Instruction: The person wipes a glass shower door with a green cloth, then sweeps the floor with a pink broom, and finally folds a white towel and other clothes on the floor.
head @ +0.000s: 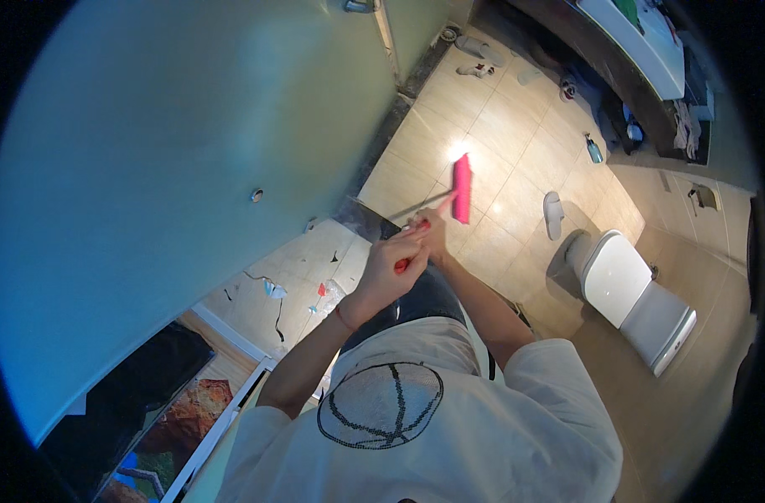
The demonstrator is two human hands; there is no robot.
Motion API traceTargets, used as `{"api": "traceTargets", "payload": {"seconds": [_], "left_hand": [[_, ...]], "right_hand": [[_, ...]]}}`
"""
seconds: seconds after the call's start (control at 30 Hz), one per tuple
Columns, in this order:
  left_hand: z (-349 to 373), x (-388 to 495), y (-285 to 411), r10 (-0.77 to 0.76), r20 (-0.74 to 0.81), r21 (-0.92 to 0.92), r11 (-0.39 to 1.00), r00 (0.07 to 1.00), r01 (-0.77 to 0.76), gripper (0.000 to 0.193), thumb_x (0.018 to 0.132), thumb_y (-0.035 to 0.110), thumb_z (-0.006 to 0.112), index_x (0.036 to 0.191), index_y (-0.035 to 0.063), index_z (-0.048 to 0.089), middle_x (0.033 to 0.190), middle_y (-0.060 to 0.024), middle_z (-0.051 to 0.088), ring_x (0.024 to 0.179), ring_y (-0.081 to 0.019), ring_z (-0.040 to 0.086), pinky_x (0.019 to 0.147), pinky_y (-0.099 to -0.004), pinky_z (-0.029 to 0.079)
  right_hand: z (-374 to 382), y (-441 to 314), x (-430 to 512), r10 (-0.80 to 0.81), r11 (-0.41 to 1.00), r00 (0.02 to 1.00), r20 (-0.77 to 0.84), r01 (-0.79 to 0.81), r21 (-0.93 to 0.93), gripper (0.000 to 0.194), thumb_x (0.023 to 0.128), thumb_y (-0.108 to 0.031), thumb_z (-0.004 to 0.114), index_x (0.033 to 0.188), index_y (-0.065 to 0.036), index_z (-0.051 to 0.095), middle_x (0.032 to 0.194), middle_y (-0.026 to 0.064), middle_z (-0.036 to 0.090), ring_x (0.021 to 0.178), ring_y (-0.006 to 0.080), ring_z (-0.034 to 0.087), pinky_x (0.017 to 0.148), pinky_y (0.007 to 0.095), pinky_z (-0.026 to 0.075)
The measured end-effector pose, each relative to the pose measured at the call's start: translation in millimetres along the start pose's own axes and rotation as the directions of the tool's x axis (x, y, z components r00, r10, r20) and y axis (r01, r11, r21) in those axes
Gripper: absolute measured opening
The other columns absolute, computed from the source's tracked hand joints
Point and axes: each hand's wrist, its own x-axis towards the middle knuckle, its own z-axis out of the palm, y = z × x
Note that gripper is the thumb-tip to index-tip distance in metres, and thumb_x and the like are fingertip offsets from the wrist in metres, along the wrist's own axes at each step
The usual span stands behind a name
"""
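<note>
My left hand [388, 267] is wrapped around the upper end of the handle of a pink broom [462, 188]. The handle's red tip pokes out beside my left thumb. Just ahead, my right hand [431, 236] grips the same handle, close against the left one. The broom's wide pink head is at or near the beige tiled floor [502, 157], slightly blurred; whether its bristles touch the tiles I cannot tell. My fingers hide most of the upper handle.
On the right stands a white toilet [615, 270], with a grey slipper [553, 215] beside it. A pump bottle [593, 149] and another slipper [480, 49] lie farther off. A frosted glass panel [168, 157] fills the left. Litter [274, 289] is scattered beyond the dark threshold [363, 219].
</note>
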Motion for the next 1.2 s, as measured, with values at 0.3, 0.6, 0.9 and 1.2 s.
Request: {"api": "traceTargets", "payload": {"seconds": [0.3, 0.6, 0.9, 1.2], "left_hand": [[-46, -66, 58, -0.192, -0.245, 0.226, 0.942, 0.950, 0.248, 0.016, 0.084, -0.001, 0.065, 0.070, -0.0031, 0.056, 0.069, -0.0175, 0.061, 0.065, -0.0244, 0.066, 0.059, -0.0313, 0.048], [-59, -128, 23, -0.243, -0.371, -0.061, 0.970, 0.897, 0.237, 0.017, 0.084, -0.001, 0.063, 0.070, -0.0012, 0.054, 0.070, -0.0122, 0.061, 0.071, -0.0223, 0.066, 0.072, -0.0296, 0.051], [-84, -226, 29, -0.413, -0.578, -0.024, 0.871, 0.704, 0.491, 0.010, 0.086, 0.003, 0.062, 0.080, -0.0046, 0.059, 0.062, -0.0168, 0.052, 0.053, -0.0163, 0.051, 0.056, -0.0301, 0.044], [-109, -332, 80, -0.406, -0.753, -0.061, 0.827, 0.518, 0.559, 0.023, 0.085, 0.006, 0.063, 0.066, -0.0006, 0.051, 0.059, -0.0132, 0.049, 0.051, -0.0271, 0.051, 0.052, -0.0352, 0.041]], "right_hand": [[81, -38, -27, -0.115, 0.867, 0.486, 0.866, 0.476, -0.151, 0.030, 0.067, -0.024, 0.073, 0.064, -0.004, 0.052, 0.065, 0.0121, 0.054, 0.067, 0.0316, 0.054, 0.063, 0.0423, 0.042], [85, -48, -11, -0.020, 0.704, 0.317, 0.948, 0.678, -0.211, 0.029, 0.060, -0.027, 0.076, 0.067, -0.005, 0.059, 0.072, 0.0162, 0.060, 0.073, 0.0348, 0.059, 0.067, 0.0442, 0.045], [154, 51, -101, -0.214, 0.795, 0.094, 0.972, 0.596, 0.117, 0.029, 0.061, -0.028, 0.076, 0.067, -0.007, 0.056, 0.064, 0.0122, 0.056, 0.062, 0.0307, 0.058, 0.059, 0.0398, 0.043], [227, 45, -227, -0.164, 0.890, -0.229, 0.959, 0.385, 0.244, 0.028, 0.064, -0.014, 0.070, 0.062, -0.008, 0.043, 0.061, 0.0094, 0.048, 0.061, 0.0282, 0.051, 0.056, 0.0402, 0.038]]}}
